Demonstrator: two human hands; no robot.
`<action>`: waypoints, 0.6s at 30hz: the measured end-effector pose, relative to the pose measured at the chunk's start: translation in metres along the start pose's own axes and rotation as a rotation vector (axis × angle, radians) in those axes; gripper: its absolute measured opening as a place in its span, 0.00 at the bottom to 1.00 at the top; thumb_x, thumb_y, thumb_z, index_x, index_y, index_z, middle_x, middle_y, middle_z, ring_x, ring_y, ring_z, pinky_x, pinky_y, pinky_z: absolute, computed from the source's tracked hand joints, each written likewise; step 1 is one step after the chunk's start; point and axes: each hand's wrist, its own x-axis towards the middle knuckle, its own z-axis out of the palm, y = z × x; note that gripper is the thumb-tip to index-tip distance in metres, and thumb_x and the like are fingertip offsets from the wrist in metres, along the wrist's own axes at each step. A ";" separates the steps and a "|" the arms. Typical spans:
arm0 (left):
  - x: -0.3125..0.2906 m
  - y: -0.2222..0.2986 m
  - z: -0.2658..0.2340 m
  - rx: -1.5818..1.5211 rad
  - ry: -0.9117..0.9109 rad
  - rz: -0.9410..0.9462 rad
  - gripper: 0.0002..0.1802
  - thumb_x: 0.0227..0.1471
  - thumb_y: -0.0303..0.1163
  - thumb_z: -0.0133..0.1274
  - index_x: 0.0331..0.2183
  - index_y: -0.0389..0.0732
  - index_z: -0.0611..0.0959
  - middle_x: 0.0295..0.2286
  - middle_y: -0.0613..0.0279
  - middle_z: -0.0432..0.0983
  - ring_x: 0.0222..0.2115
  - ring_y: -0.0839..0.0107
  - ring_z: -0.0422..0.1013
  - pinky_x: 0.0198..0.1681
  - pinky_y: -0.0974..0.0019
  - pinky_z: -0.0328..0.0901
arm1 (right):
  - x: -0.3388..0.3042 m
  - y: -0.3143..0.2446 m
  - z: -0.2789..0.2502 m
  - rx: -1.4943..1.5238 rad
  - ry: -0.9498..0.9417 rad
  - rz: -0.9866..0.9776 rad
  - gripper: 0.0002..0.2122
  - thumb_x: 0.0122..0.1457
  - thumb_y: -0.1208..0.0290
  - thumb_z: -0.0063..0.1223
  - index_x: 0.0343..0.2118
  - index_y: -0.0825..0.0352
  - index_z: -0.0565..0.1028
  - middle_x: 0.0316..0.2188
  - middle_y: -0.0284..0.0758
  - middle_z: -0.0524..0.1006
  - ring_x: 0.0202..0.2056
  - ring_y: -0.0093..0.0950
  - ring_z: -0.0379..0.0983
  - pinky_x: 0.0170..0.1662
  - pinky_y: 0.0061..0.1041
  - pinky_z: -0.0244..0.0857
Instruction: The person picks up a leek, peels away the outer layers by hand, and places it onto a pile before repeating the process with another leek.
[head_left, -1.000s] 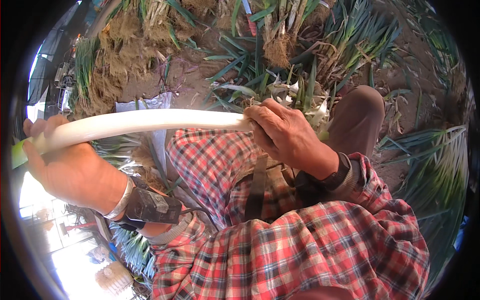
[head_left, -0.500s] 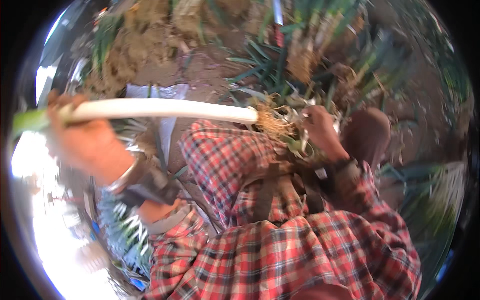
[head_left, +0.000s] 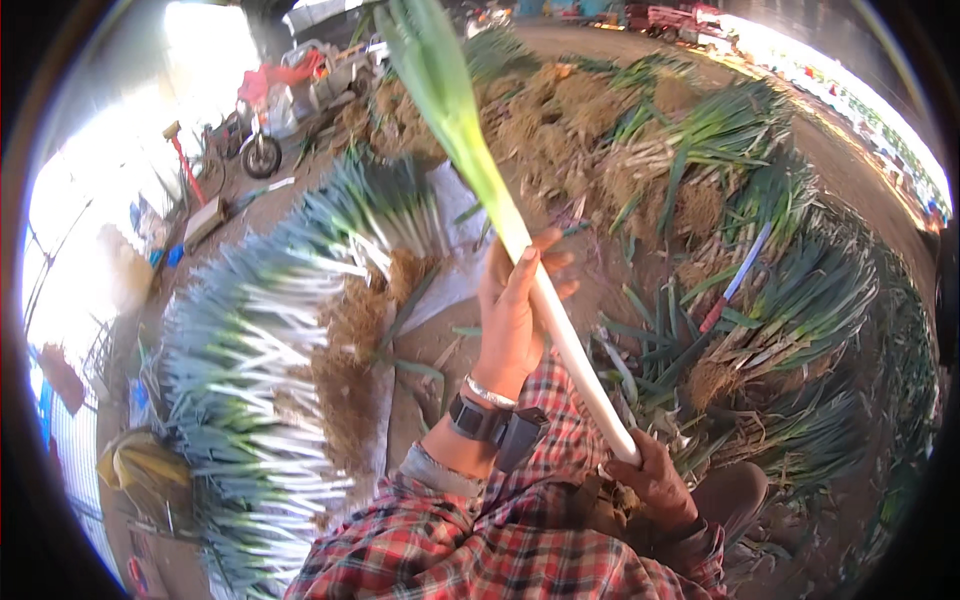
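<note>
A long green onion [head_left: 582,365] with a thick white stalk and broad green top slants across the middle, its leaves reaching away at the upper left. My left hand [head_left: 512,325] holds it where the white turns green, thumb on top and fingers passing behind. Closer to me, my right hand [head_left: 658,485] is closed around the white lower end. The roots there are mostly hidden. A watch-like black device and a pale bracelet sit on my left wrist.
Rows of green onions [head_left: 260,400] lie at left, roots inward, beside a pale sheet [head_left: 455,245]. Unsorted bundles [head_left: 800,310] and leaf scraps spread at right. On them rests a long pale-blue tool with a red end [head_left: 738,277]. A wheeled vehicle [head_left: 262,155] stands far left.
The onion has swung from lying crosswise to pointing away from me. My left hand moved right and away; my right hand now grips the lower end. The view has tilted up.
</note>
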 end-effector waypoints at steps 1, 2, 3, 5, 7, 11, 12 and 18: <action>-0.001 0.003 -0.012 -0.005 -0.047 -0.033 0.26 0.56 0.34 0.55 0.53 0.38 0.67 0.45 0.58 0.72 0.35 0.71 0.73 0.32 0.67 0.73 | 0.004 0.002 0.004 -0.035 -0.013 -0.017 0.17 0.52 0.69 0.63 0.41 0.72 0.71 0.29 0.28 0.69 0.32 0.18 0.64 0.35 0.23 0.62; 0.002 0.010 -0.022 -0.007 -0.092 -0.053 0.25 0.56 0.35 0.55 0.52 0.38 0.67 0.45 0.57 0.72 0.33 0.70 0.74 0.31 0.67 0.73 | 0.009 0.012 0.011 -0.117 0.035 -0.125 0.16 0.52 0.70 0.64 0.39 0.72 0.71 0.23 0.32 0.69 0.28 0.18 0.62 0.30 0.26 0.61; 0.002 0.013 -0.028 -0.004 -0.046 -0.038 0.24 0.56 0.35 0.55 0.51 0.39 0.68 0.43 0.57 0.73 0.31 0.70 0.75 0.29 0.67 0.73 | 0.014 0.016 0.012 -0.129 0.006 -0.078 0.16 0.52 0.71 0.62 0.39 0.72 0.71 0.23 0.32 0.68 0.27 0.18 0.61 0.29 0.26 0.60; 0.006 0.016 -0.038 -0.019 -0.021 0.006 0.23 0.55 0.32 0.55 0.51 0.38 0.68 0.41 0.56 0.75 0.31 0.71 0.75 0.28 0.68 0.74 | 0.019 0.024 0.006 -0.250 -0.001 0.066 0.13 0.54 0.72 0.58 0.40 0.72 0.71 0.22 0.30 0.68 0.25 0.19 0.60 0.27 0.23 0.58; 0.008 0.026 -0.058 -0.043 0.013 0.065 0.23 0.55 0.31 0.55 0.51 0.38 0.68 0.40 0.56 0.76 0.31 0.70 0.75 0.27 0.68 0.73 | 0.021 0.027 0.005 -0.203 -0.004 0.096 0.10 0.57 0.71 0.52 0.39 0.71 0.73 0.22 0.30 0.68 0.25 0.18 0.60 0.28 0.23 0.58; 0.002 0.073 -0.101 -0.036 0.161 0.230 0.21 0.56 0.29 0.53 0.50 0.36 0.68 0.39 0.54 0.75 0.29 0.73 0.74 0.25 0.70 0.72 | 0.030 0.048 -0.009 -0.274 0.022 0.230 0.09 0.58 0.73 0.47 0.37 0.72 0.75 0.23 0.32 0.71 0.26 0.21 0.63 0.29 0.26 0.60; 0.007 0.089 -0.119 -0.001 0.186 0.301 0.22 0.56 0.29 0.53 0.50 0.34 0.67 0.38 0.54 0.75 0.28 0.74 0.73 0.24 0.71 0.72 | 0.033 0.063 -0.023 -0.292 0.001 0.230 0.09 0.58 0.73 0.47 0.37 0.72 0.75 0.23 0.32 0.71 0.26 0.21 0.63 0.29 0.26 0.60; 0.006 0.231 -0.276 0.278 0.411 0.432 0.18 0.53 0.22 0.51 0.45 0.26 0.70 0.34 0.55 0.74 0.22 0.78 0.67 0.24 0.78 0.68 | 0.029 0.126 -0.124 -0.608 0.322 0.346 0.08 0.59 0.74 0.45 0.36 0.71 0.75 0.24 0.32 0.74 0.23 0.21 0.66 0.27 0.24 0.61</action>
